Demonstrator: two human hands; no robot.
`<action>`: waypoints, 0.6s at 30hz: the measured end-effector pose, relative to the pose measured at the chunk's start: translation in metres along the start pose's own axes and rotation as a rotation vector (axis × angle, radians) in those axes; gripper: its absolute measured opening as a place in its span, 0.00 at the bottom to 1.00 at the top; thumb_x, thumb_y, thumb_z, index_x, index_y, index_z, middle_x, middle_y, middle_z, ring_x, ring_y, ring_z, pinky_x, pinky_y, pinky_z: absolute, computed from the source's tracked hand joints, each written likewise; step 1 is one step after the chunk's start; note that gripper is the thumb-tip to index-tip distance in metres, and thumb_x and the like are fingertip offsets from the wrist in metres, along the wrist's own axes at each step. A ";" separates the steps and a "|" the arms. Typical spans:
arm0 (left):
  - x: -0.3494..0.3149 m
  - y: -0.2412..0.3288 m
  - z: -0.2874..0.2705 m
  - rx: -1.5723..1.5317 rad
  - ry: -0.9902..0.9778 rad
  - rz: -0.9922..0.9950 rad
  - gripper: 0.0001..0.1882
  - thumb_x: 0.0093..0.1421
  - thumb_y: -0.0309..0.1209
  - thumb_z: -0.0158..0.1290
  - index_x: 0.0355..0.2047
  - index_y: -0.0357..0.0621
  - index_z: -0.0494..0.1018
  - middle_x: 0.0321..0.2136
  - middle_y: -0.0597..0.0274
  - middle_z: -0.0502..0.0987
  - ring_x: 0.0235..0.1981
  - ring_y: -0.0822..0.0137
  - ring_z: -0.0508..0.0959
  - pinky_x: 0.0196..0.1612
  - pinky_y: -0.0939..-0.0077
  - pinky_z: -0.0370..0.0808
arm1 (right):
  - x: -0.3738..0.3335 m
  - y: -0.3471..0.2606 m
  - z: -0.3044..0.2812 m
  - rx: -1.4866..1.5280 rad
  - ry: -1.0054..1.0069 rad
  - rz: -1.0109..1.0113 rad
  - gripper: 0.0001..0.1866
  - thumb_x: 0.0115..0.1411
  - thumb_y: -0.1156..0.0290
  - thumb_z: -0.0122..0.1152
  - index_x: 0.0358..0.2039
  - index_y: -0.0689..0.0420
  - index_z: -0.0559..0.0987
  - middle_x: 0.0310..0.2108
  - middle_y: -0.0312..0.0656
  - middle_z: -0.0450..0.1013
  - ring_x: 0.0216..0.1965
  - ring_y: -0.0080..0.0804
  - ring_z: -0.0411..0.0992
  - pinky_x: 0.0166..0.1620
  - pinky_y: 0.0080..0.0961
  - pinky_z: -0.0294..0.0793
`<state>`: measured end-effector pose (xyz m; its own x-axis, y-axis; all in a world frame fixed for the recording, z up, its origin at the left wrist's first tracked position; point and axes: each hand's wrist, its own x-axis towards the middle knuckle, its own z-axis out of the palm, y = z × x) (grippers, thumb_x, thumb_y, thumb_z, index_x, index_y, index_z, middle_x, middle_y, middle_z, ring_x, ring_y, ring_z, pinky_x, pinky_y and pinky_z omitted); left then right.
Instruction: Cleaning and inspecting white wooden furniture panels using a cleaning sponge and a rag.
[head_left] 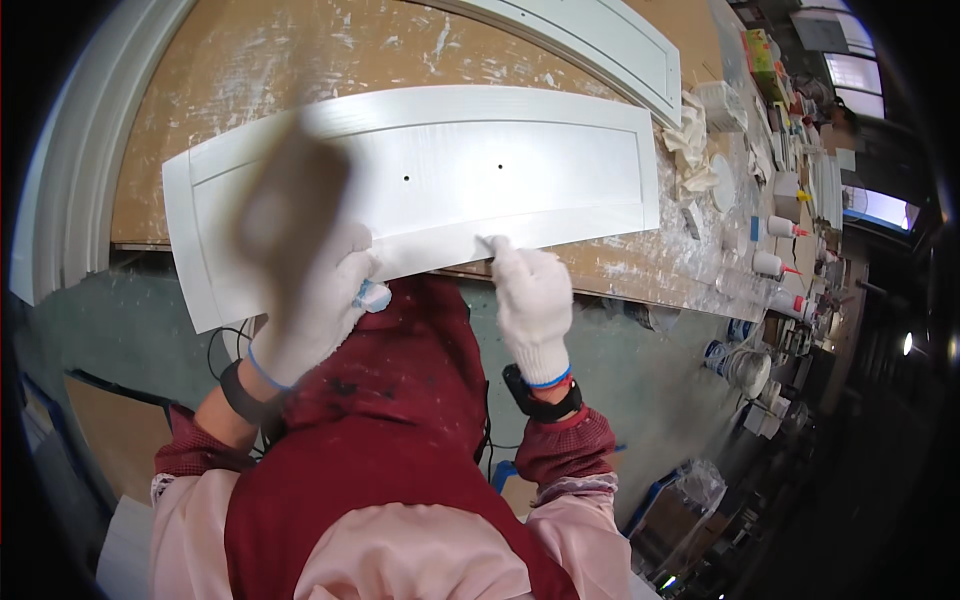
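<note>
A long white door-like panel with a curved edge, a recessed middle and two small dark holes lies across the worktable, overhanging its near edge. My left hand, in a white knit glove, is at the panel's near edge on the left, closed around a small pale blue and white lump whose kind I cannot make out. My right hand, gloved alike, is closed at the near edge further right. A small grey tip pokes from its fingers against the panel; the rest is hidden.
A blurred brown shape hides part of the panel and left glove. The paint-spattered worktable holds another white panel behind, crumpled cloth and several white bottles at right. A bucket stands below them.
</note>
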<state>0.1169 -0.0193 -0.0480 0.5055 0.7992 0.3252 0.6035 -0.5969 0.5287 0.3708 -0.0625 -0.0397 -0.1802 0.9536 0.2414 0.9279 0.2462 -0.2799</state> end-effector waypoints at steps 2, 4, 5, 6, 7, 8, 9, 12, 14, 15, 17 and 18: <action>-0.004 -0.002 0.006 -0.035 -0.004 -0.045 0.18 0.36 0.27 0.65 0.28 0.47 0.71 0.37 0.63 0.75 0.39 0.56 0.76 0.40 0.64 0.74 | 0.001 -0.004 -0.002 0.062 0.085 -0.054 0.13 0.55 0.77 0.60 0.43 0.56 0.80 0.22 0.43 0.72 0.25 0.39 0.72 0.29 0.31 0.71; -0.004 -0.003 0.005 -0.067 -0.013 -0.098 0.17 0.36 0.27 0.65 0.28 0.48 0.71 0.37 0.63 0.75 0.39 0.56 0.76 0.40 0.64 0.74 | 0.008 0.005 -0.005 0.008 0.149 -0.022 0.14 0.55 0.77 0.61 0.43 0.57 0.80 0.23 0.43 0.72 0.26 0.38 0.72 0.30 0.30 0.71; -0.004 -0.001 0.004 -0.070 -0.015 -0.091 0.17 0.36 0.27 0.65 0.28 0.48 0.71 0.37 0.63 0.75 0.39 0.56 0.76 0.40 0.64 0.73 | 0.007 0.012 -0.010 -0.052 0.207 0.017 0.14 0.54 0.77 0.62 0.43 0.57 0.80 0.24 0.44 0.73 0.26 0.37 0.72 0.31 0.29 0.72; -0.004 0.000 0.002 -0.065 -0.018 -0.076 0.17 0.36 0.27 0.65 0.28 0.48 0.71 0.37 0.63 0.75 0.39 0.56 0.76 0.40 0.64 0.73 | 0.003 0.017 -0.014 -0.133 0.146 0.190 0.13 0.56 0.77 0.61 0.42 0.60 0.80 0.22 0.42 0.73 0.25 0.37 0.72 0.30 0.30 0.71; -0.003 0.003 -0.001 -0.054 -0.023 -0.061 0.17 0.36 0.27 0.64 0.28 0.48 0.71 0.37 0.63 0.75 0.39 0.56 0.76 0.40 0.63 0.73 | -0.001 0.018 -0.010 -0.116 0.100 0.136 0.13 0.55 0.77 0.60 0.42 0.60 0.80 0.22 0.42 0.72 0.24 0.37 0.72 0.29 0.31 0.71; 0.000 0.003 -0.002 -0.046 -0.027 -0.045 0.17 0.36 0.27 0.64 0.28 0.48 0.71 0.37 0.63 0.75 0.39 0.56 0.76 0.40 0.63 0.73 | 0.001 0.017 -0.010 -0.105 0.059 0.086 0.13 0.55 0.78 0.59 0.42 0.59 0.80 0.21 0.41 0.72 0.24 0.38 0.72 0.28 0.32 0.70; 0.000 0.003 -0.002 -0.036 -0.035 -0.033 0.17 0.36 0.27 0.64 0.28 0.48 0.71 0.37 0.63 0.75 0.39 0.56 0.76 0.40 0.63 0.73 | 0.001 0.012 -0.009 -0.058 0.024 0.011 0.13 0.54 0.79 0.59 0.41 0.59 0.80 0.20 0.41 0.71 0.23 0.38 0.71 0.27 0.33 0.70; 0.001 0.000 -0.004 -0.006 -0.061 -0.013 0.17 0.37 0.27 0.64 0.29 0.48 0.71 0.38 0.62 0.75 0.40 0.56 0.75 0.40 0.63 0.73 | -0.004 -0.006 -0.007 0.086 -0.107 -0.065 0.15 0.54 0.79 0.58 0.43 0.56 0.79 0.21 0.41 0.71 0.24 0.37 0.71 0.27 0.33 0.70; 0.003 0.001 -0.005 -0.010 -0.077 -0.010 0.17 0.37 0.27 0.64 0.29 0.48 0.71 0.38 0.62 0.75 0.40 0.56 0.75 0.41 0.63 0.73 | -0.003 0.001 -0.012 0.025 0.040 -0.037 0.12 0.56 0.73 0.57 0.42 0.55 0.78 0.23 0.38 0.69 0.26 0.37 0.70 0.30 0.35 0.67; 0.005 0.002 -0.007 -0.013 -0.080 0.000 0.17 0.37 0.27 0.64 0.29 0.48 0.72 0.38 0.62 0.75 0.40 0.56 0.75 0.41 0.62 0.72 | -0.006 0.011 -0.014 -0.007 0.147 0.037 0.13 0.57 0.74 0.58 0.44 0.55 0.78 0.24 0.38 0.71 0.28 0.37 0.71 0.31 0.36 0.69; -0.003 -0.001 -0.001 -0.036 -0.087 -0.044 0.17 0.37 0.28 0.64 0.29 0.47 0.71 0.38 0.62 0.75 0.40 0.56 0.75 0.41 0.63 0.72 | -0.008 0.018 -0.018 -0.165 -0.008 0.135 0.18 0.54 0.78 0.57 0.47 0.55 0.76 0.24 0.39 0.71 0.29 0.39 0.71 0.32 0.37 0.69; -0.003 -0.001 0.001 -0.049 -0.088 -0.064 0.16 0.38 0.28 0.64 0.29 0.47 0.71 0.38 0.62 0.75 0.40 0.56 0.75 0.41 0.63 0.72 | -0.003 0.013 -0.020 -0.206 -0.121 0.161 0.20 0.53 0.79 0.57 0.48 0.55 0.75 0.24 0.39 0.71 0.29 0.40 0.71 0.33 0.38 0.69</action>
<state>0.1157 -0.0217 -0.0503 0.5208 0.8247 0.2204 0.6062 -0.5391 0.5848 0.3902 -0.0659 -0.0252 -0.0509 0.9943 0.0934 0.9923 0.0609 -0.1078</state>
